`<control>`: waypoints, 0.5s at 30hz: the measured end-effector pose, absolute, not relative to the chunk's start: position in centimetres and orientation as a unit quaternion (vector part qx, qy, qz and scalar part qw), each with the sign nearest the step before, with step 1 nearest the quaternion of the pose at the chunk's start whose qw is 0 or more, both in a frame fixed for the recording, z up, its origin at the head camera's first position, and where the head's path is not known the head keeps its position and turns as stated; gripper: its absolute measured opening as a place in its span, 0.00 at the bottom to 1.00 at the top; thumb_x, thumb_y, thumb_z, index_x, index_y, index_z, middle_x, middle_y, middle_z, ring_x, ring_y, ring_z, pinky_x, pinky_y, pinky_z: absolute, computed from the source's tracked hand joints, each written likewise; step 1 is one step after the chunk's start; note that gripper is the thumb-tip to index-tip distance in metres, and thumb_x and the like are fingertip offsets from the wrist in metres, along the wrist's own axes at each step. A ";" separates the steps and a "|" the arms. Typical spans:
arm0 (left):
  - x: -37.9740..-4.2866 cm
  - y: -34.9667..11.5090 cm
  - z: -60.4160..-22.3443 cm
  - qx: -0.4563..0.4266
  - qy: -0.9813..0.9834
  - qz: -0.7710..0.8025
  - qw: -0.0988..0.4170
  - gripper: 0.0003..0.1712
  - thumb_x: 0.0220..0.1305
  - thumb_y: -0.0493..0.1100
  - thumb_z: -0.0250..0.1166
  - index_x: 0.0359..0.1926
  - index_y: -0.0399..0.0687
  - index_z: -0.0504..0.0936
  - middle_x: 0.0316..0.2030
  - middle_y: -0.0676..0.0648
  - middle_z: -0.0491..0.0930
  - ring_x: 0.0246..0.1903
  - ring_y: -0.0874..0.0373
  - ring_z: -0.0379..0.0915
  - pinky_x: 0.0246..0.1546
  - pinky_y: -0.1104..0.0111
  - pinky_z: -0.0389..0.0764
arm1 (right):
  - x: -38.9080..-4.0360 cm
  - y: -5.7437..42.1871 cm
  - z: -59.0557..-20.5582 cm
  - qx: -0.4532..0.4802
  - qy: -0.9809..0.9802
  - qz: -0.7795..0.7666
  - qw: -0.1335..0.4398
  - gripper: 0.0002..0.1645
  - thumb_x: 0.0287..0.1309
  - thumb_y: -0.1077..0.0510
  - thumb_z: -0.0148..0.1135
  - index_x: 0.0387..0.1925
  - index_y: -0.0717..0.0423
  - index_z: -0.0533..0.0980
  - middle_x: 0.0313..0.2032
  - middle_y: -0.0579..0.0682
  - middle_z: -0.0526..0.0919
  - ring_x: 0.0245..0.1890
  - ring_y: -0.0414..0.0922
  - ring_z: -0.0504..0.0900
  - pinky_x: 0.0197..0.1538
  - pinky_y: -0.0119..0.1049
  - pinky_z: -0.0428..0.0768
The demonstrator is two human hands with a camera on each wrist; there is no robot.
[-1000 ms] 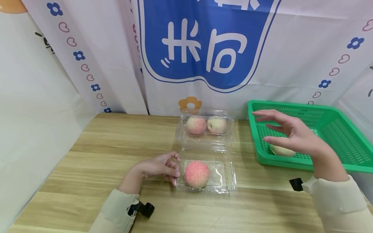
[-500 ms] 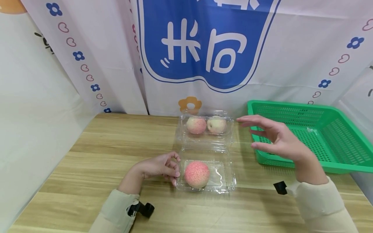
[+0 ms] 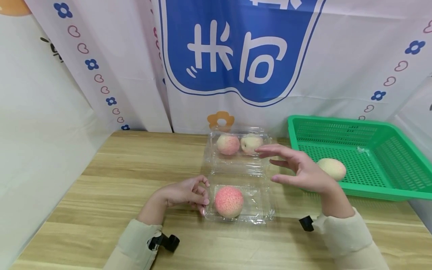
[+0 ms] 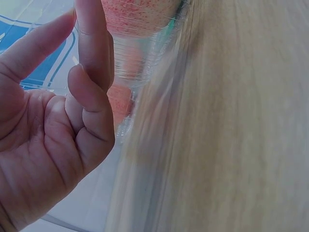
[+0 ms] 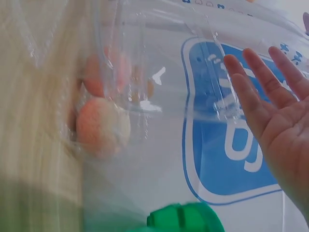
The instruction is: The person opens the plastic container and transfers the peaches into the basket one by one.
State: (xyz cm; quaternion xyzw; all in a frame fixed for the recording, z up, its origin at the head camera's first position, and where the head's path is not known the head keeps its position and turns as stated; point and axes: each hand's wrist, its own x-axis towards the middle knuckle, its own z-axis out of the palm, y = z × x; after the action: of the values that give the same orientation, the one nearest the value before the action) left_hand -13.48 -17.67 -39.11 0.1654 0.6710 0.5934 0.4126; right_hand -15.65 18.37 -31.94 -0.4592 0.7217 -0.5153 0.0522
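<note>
A clear plastic clamshell box (image 3: 253, 215) lies with its lid up on the wooden table, holding one pink peach (image 3: 229, 202) in its left half. At the box's left rim is my left hand (image 3: 185, 192), thumb and fingers pinching the edge. My right hand (image 3: 298, 168) hovers, empty, between the box and the green basket (image 3: 337, 190), its fingers spread and gently bent. Two paler peaches, one on the left (image 3: 228, 144) and one on the right (image 3: 251, 144), show through clear plastic at the box's back. Another peach (image 3: 332, 168) sits in the basket.
A white curtain (image 3: 189, 112) with a blue printed panel hangs along the table's back edge. The basket's wall stands beside my right hand. Black wrist mounts jut from both sleeves, one by the left (image 3: 170, 243) and one by the right (image 3: 306, 223).
My right hand has moved left from over the basket toward the box, uncovering the peach in the basket. My left hand stays at the box rim.
</note>
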 end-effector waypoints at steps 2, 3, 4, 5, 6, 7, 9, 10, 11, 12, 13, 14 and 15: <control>-13.5 -17.7 -39.1 0.169 0.670 0.595 0.411 0.29 0.66 0.32 0.62 0.58 0.33 0.53 0.29 0.50 0.81 0.28 0.59 0.84 0.29 0.72 0.73 | -15.5 17.9 -32.1 -0.450 0.735 -0.504 0.060 0.37 0.54 0.74 0.66 0.67 0.64 0.66 0.66 0.47 0.72 0.66 0.45 0.73 0.66 0.32 0.72; -13.5 -17.7 -39.2 0.170 0.669 0.595 0.412 0.29 0.66 0.32 0.62 0.58 0.34 0.53 0.29 0.50 0.80 0.28 0.59 0.84 0.29 0.72 0.72 | -15.5 17.7 -32.3 -0.449 0.738 -0.500 0.062 0.37 0.54 0.73 0.66 0.67 0.64 0.67 0.67 0.46 0.72 0.66 0.46 0.73 0.66 0.32 0.72; -13.5 -17.7 -39.2 0.171 0.669 0.595 0.411 0.29 0.66 0.32 0.62 0.57 0.34 0.53 0.29 0.50 0.80 0.28 0.59 0.84 0.29 0.72 0.72 | -15.4 17.5 -32.4 -0.447 0.740 -0.497 0.065 0.37 0.55 0.73 0.67 0.67 0.63 0.67 0.67 0.46 0.72 0.66 0.46 0.74 0.66 0.32 0.73; -13.4 -17.7 -39.2 0.172 0.669 0.596 0.411 0.28 0.66 0.32 0.62 0.57 0.34 0.53 0.29 0.50 0.80 0.28 0.59 0.84 0.29 0.72 0.72 | -15.4 17.3 -32.5 -0.447 0.742 -0.495 0.068 0.37 0.55 0.72 0.67 0.67 0.63 0.67 0.67 0.45 0.72 0.66 0.47 0.74 0.66 0.33 0.73; -13.4 -17.7 -39.2 0.173 0.668 0.596 0.411 0.28 0.66 0.32 0.62 0.57 0.34 0.53 0.29 0.50 0.80 0.28 0.59 0.84 0.28 0.72 0.72 | -15.4 17.1 -32.7 -0.445 0.744 -0.493 0.069 0.37 0.55 0.71 0.67 0.67 0.62 0.67 0.67 0.44 0.72 0.65 0.46 0.74 0.66 0.33 0.73; -13.4 -17.7 -39.2 0.173 0.668 0.596 0.410 0.28 0.66 0.32 0.62 0.57 0.34 0.53 0.29 0.50 0.80 0.28 0.58 0.84 0.28 0.72 0.72 | -15.4 16.9 -32.8 -0.444 0.745 -0.492 0.072 0.37 0.55 0.71 0.68 0.67 0.61 0.67 0.67 0.44 0.73 0.65 0.46 0.74 0.66 0.33 0.73; -13.4 -17.6 -39.2 0.173 0.667 0.597 0.411 0.28 0.66 0.32 0.62 0.56 0.34 0.53 0.29 0.50 0.80 0.28 0.59 0.84 0.28 0.72 0.72 | -15.4 16.6 -33.2 -0.446 0.747 -0.489 0.073 0.37 0.55 0.70 0.68 0.67 0.61 0.67 0.66 0.45 0.73 0.65 0.48 0.75 0.65 0.34 0.74; -13.4 -17.6 -39.2 0.173 0.666 0.598 0.412 0.28 0.66 0.32 0.62 0.57 0.34 0.53 0.29 0.50 0.80 0.28 0.59 0.84 0.28 0.72 0.72 | -15.4 16.4 -33.3 -0.444 0.748 -0.487 0.074 0.38 0.55 0.69 0.68 0.67 0.59 0.67 0.66 0.46 0.74 0.65 0.48 0.75 0.65 0.35 0.75; -13.4 -17.6 -39.3 0.173 0.665 0.599 0.412 0.28 0.66 0.32 0.62 0.57 0.34 0.53 0.29 0.50 0.81 0.28 0.58 0.84 0.28 0.72 0.72 | -15.4 16.3 -33.5 -0.444 0.750 -0.485 0.076 0.38 0.55 0.68 0.69 0.67 0.58 0.67 0.66 0.47 0.74 0.65 0.49 0.75 0.65 0.36 0.75; -13.4 -17.6 -39.3 0.172 0.664 0.599 0.412 0.28 0.66 0.32 0.62 0.57 0.34 0.53 0.29 0.50 0.81 0.28 0.58 0.84 0.28 0.72 0.72 | -15.4 16.1 -33.6 -0.442 0.751 -0.484 0.081 0.38 0.56 0.68 0.69 0.67 0.57 0.67 0.66 0.48 0.74 0.65 0.50 0.75 0.65 0.38 0.75; -13.4 -17.6 -39.3 0.172 0.664 0.599 0.413 0.29 0.65 0.32 0.62 0.57 0.34 0.53 0.29 0.50 0.81 0.28 0.58 0.84 0.28 0.72 0.73 | -15.4 16.0 -33.8 -0.441 0.752 -0.482 0.086 0.38 0.56 0.66 0.69 0.68 0.56 0.67 0.66 0.49 0.73 0.64 0.51 0.75 0.65 0.41 0.75; -13.5 -17.6 -39.3 0.173 0.664 0.599 0.413 0.29 0.66 0.32 0.62 0.57 0.34 0.53 0.29 0.50 0.81 0.28 0.58 0.84 0.28 0.72 0.73 | -15.4 15.8 -33.8 -0.438 0.755 -0.479 0.090 0.38 0.57 0.65 0.69 0.68 0.54 0.67 0.66 0.50 0.73 0.64 0.52 0.75 0.65 0.43 0.76; -13.5 -17.6 -39.3 0.171 0.663 0.600 0.413 0.29 0.65 0.32 0.62 0.57 0.33 0.53 0.29 0.50 0.81 0.28 0.58 0.84 0.29 0.72 0.73 | -15.3 15.7 -33.9 -0.433 0.759 -0.476 0.097 0.38 0.57 0.64 0.70 0.68 0.53 0.67 0.66 0.50 0.73 0.64 0.52 0.75 0.65 0.46 0.76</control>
State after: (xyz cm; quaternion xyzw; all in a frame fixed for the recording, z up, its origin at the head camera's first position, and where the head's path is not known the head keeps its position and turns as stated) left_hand -13.49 -17.65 -39.33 0.1714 0.6634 0.5998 0.4132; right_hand -15.34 15.70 -33.93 -0.4330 0.7592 -0.4762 0.0968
